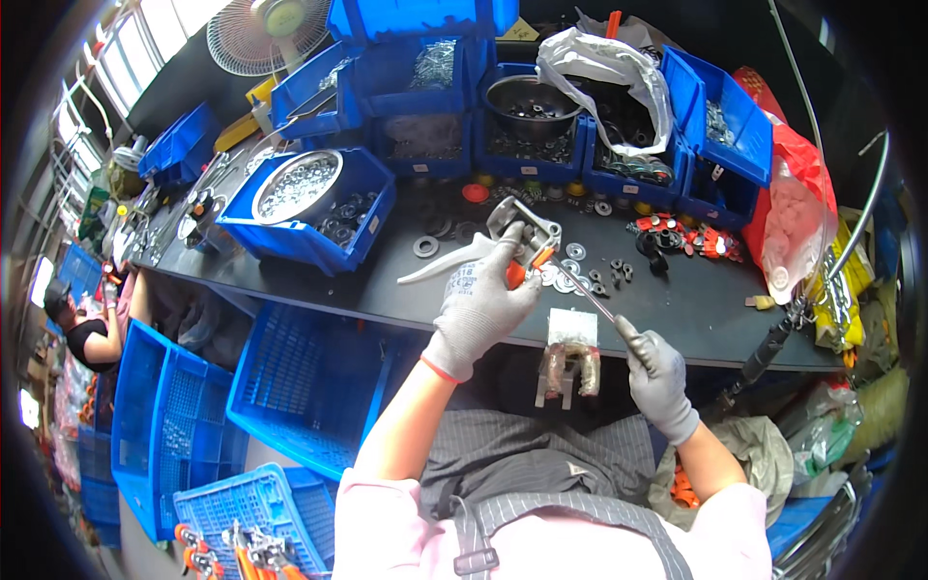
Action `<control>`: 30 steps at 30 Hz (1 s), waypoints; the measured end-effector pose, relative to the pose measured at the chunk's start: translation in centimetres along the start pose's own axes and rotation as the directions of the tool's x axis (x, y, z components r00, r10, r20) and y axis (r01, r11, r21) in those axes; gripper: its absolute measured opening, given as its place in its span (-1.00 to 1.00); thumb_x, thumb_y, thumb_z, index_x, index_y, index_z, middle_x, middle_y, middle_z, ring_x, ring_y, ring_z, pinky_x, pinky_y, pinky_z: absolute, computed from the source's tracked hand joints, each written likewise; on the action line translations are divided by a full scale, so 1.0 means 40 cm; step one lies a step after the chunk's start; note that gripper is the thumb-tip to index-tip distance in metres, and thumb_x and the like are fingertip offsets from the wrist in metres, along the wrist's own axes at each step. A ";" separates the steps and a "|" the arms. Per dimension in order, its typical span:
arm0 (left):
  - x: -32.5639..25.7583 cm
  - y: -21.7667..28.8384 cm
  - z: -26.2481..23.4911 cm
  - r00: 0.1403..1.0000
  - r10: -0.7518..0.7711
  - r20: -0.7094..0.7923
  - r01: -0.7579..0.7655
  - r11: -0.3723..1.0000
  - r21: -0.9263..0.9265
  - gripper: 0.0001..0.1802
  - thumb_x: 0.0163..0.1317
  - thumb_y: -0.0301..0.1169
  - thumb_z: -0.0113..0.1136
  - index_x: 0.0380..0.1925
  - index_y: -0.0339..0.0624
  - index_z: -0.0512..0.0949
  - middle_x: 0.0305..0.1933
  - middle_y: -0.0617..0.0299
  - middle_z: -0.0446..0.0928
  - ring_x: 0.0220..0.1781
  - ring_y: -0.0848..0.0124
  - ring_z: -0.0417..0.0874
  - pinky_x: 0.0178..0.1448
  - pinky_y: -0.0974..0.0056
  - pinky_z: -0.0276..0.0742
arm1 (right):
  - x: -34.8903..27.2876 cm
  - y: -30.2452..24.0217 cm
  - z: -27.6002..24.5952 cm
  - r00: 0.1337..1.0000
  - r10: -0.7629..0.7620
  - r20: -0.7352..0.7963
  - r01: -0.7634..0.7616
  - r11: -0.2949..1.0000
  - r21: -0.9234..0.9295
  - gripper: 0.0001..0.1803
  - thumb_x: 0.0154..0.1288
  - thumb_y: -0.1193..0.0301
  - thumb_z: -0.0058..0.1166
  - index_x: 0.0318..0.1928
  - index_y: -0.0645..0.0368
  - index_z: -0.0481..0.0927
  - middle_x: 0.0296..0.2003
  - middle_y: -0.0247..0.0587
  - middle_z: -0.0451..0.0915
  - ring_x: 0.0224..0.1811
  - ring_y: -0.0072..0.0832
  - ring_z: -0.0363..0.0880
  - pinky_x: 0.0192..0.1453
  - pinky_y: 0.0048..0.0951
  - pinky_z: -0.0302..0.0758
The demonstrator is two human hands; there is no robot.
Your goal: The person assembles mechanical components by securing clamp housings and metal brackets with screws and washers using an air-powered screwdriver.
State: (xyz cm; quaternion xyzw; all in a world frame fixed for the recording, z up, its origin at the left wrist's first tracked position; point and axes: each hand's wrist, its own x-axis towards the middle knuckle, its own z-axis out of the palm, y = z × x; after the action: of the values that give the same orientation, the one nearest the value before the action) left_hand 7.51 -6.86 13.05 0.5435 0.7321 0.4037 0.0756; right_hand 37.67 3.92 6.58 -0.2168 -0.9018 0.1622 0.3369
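The metal tool sat at the far end of the left hand, whose fingers were curled around it above the worktop, near loose washers. The right hand, at the front edge, had its fingers closed on one end of a slim rod slanting toward the tool. The left hand reached across that edge. Bare worktop lay right of the washers and between the left hand and a blue bin.
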 end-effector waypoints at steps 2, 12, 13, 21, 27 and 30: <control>-0.007 0.027 -0.015 1.000 -0.029 -0.002 0.029 0.999 -0.047 -0.20 0.36 -0.19 0.48 0.56 -0.22 0.52 0.26 -0.17 0.76 0.34 -0.11 0.81 0.43 0.01 0.67 | -0.015 -0.020 0.012 0.982 0.180 0.060 -0.190 0.924 0.333 -0.55 0.66 0.71 0.05 0.44 0.38 0.69 -0.28 -0.49 0.60 -0.33 -0.70 0.43 -0.21 -0.50 0.51; -0.059 0.079 -0.094 0.935 0.211 -0.285 -0.236 0.970 -0.056 -0.29 0.24 -0.42 0.53 0.42 -0.21 0.55 -0.02 -0.03 0.82 -0.09 0.04 0.91 -0.02 0.10 0.77 | 0.046 -0.118 -0.112 0.700 0.307 0.644 -0.684 0.031 0.729 -0.47 0.70 0.66 0.04 0.58 0.26 0.60 -0.30 -0.45 0.58 -0.38 -0.75 0.35 -0.38 -0.66 0.26; -0.059 0.076 -0.106 0.916 0.254 -0.311 -0.286 0.957 -0.059 -0.24 0.22 -0.37 0.54 0.45 -0.21 0.54 -0.05 -0.06 0.83 -0.11 -0.06 0.90 -0.04 0.03 0.77 | 0.051 -0.122 -0.123 0.704 0.306 0.641 -0.680 0.031 0.732 -0.47 0.70 0.66 0.04 0.58 0.26 0.60 -0.30 -0.45 0.58 -0.38 -0.75 0.35 -0.38 -0.66 0.26; -0.084 0.094 -0.113 0.924 0.283 -0.258 -0.267 0.959 0.099 -0.16 0.25 -0.27 0.54 0.53 -0.24 0.50 -0.16 -0.06 0.80 -0.13 -0.09 0.88 -0.04 -0.01 0.76 | 0.076 -0.171 -0.101 0.751 0.349 0.561 -0.634 0.141 0.760 -0.49 0.71 0.62 0.07 0.57 0.23 0.61 -0.12 -0.44 0.74 -0.43 -0.84 0.37 -0.41 -0.73 0.27; -0.108 0.108 -0.120 0.938 0.266 -0.223 -0.246 0.963 0.113 -0.25 0.23 -0.44 0.54 0.45 -0.27 0.53 -0.02 -0.03 0.81 -0.09 0.05 0.93 0.03 0.14 0.79 | 0.106 -0.154 -0.104 0.690 0.207 0.693 -0.686 -0.118 0.718 -0.45 0.74 0.54 0.06 0.64 0.21 0.52 -0.42 -0.42 0.50 -0.57 -0.78 0.17 -0.54 -0.66 0.10; -0.112 0.118 -0.123 0.920 0.310 -0.241 -0.294 0.951 0.097 -0.24 0.22 -0.44 0.56 0.44 -0.30 0.53 -0.01 -0.04 0.81 -0.08 0.06 0.93 0.04 0.14 0.80 | 0.098 -0.150 -0.114 0.689 0.173 0.703 -0.688 -0.149 0.711 -0.45 0.73 0.53 0.07 0.64 0.19 0.53 -0.42 -0.43 0.49 -0.57 -0.79 0.17 -0.53 -0.67 0.09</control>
State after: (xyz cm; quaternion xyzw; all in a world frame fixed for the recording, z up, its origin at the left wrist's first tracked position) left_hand 10.05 -12.82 18.02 0.5957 0.6547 0.4549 -0.0978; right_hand 36.41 1.42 14.58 -0.1878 -0.4427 0.8673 0.1284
